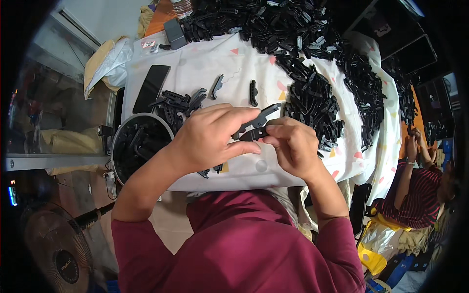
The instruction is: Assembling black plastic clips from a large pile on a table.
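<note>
Above the near part of the table, my two hands meet around black plastic pieces. A long, slightly bent black plastic piece (pixel 267 112) slants up from the fingers of my left hand (pixel 205 136), which are curled round its lower end. Just below it, a shorter black plastic piece (pixel 252 135) with a small hole is pinched between thumb and forefinger of my right hand (pixel 295 144). Whether the two pieces are joined cannot be seen, because my fingers cover part of them. Two single black pieces (pixel 253 93) lie beyond my hands on the patterned white tablecloth (pixel 195 58).
A round bin (pixel 116 146) of black pieces stands left, beside a small pile (pixel 171 105) and a dark phone (pixel 152 89). Large heaps of black pieces (pixel 312 102) cover the right and far sides. A fan (pixel 63 259) is at lower left; another person (pixel 415 195) works at right.
</note>
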`<move>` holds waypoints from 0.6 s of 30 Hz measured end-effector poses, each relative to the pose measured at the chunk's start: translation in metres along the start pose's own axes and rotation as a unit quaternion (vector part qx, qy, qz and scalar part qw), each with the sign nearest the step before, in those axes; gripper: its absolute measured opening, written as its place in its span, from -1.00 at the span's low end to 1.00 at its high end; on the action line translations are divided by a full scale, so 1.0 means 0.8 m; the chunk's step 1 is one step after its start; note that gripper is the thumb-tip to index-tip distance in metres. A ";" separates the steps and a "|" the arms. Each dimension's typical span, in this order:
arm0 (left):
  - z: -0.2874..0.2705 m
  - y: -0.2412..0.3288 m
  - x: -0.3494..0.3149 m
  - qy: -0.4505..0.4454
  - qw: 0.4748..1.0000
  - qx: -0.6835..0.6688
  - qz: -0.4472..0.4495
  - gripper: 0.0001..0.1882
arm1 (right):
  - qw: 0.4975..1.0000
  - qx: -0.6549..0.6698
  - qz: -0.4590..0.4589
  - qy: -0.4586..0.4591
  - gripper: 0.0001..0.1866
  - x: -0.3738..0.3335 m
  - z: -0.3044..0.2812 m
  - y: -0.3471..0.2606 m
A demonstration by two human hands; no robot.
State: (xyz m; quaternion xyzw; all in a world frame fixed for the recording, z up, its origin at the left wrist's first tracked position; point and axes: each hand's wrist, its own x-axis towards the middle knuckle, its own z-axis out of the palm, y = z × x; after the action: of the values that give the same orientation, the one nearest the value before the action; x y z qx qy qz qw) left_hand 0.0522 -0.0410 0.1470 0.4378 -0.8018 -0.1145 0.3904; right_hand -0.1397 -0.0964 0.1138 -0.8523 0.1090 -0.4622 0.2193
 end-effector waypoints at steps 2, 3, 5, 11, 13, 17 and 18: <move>0.000 0.002 -0.001 -0.017 0.999 -0.022 -0.021 -0.49 | 1.000 -0.014 -0.023 0.007 -0.69 0.002 -0.003 -0.001; 0.000 0.004 -0.001 -0.036 0.997 -0.046 -0.042 -0.49 | 0.999 -0.028 -0.043 0.015 -0.66 0.003 -0.005 -0.002; 0.003 0.002 -0.002 -0.024 0.996 -0.069 -0.044 -0.52 | 0.998 -0.040 -0.048 0.009 -0.63 0.000 -0.004 -0.002; 0.008 -0.004 -0.012 -0.062 0.972 -0.131 -0.186 -0.59 | 0.986 -0.123 0.103 -0.048 -0.60 0.003 -0.001 -0.019; 0.018 -0.007 -0.015 -0.047 0.912 -0.280 -0.296 -0.63 | 0.990 -0.110 0.063 -0.055 -0.61 0.001 0.001 -0.008; 0.023 -0.013 -0.017 -0.061 0.874 -0.359 -0.323 -0.64 | 0.995 -0.092 -0.035 -0.029 -0.58 -0.006 0.002 0.006; 0.019 -0.009 -0.015 -0.061 0.928 -0.246 -0.274 -0.66 | 0.995 -0.097 -0.001 -0.022 -0.58 -0.006 0.001 0.004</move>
State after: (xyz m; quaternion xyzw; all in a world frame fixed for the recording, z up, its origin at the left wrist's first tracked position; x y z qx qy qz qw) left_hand 0.0493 -0.0383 0.1262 0.5230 -0.6191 -0.4371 0.3900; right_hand -0.1413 -0.0972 0.1081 -0.8795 0.1483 -0.4308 0.1373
